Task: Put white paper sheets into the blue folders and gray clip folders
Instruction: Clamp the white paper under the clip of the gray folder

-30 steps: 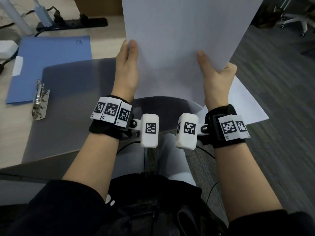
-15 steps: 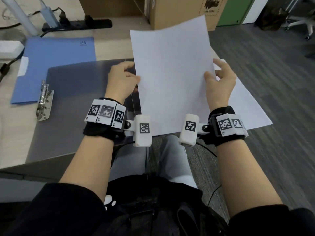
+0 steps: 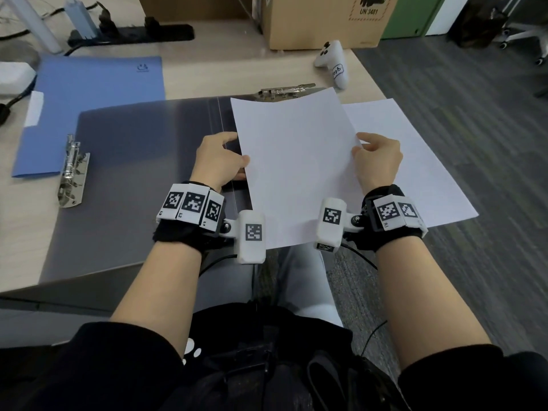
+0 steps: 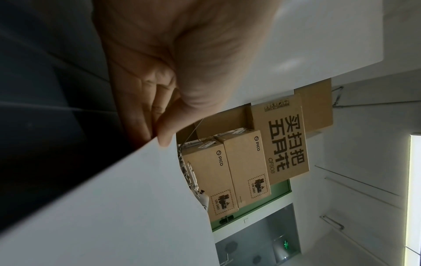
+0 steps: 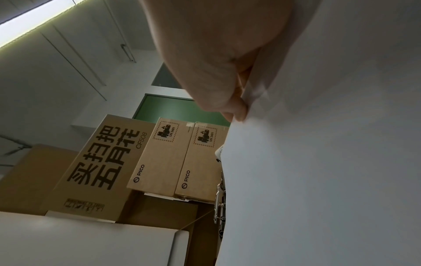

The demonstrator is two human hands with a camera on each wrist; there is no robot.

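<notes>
I hold one white paper sheet (image 3: 296, 170) by its two long edges, low over the right half of the open gray clip folder (image 3: 133, 179). My left hand (image 3: 221, 160) pinches the left edge (image 4: 136, 198) and my right hand (image 3: 375, 160) pinches the right edge (image 5: 318, 162). The folder's metal clip (image 3: 286, 91) shows just past the sheet's far edge. A second metal clip (image 3: 69, 173) lies at the folder's left side. More white sheets (image 3: 415, 161) lie under and to the right of the held one. A closed blue folder (image 3: 89, 108) lies at the back left.
Cardboard boxes (image 3: 320, 19) stand at the table's far edge, with a white controller (image 3: 333, 62) in front of them. A black power strip (image 3: 130, 35) and cables lie at the back left. The table's right edge drops to gray carpet (image 3: 474, 143).
The sheet has come down from upright in front of my face to nearly flat over the gray folder. Both hands lowered with it and shifted their grip to its side edges.
</notes>
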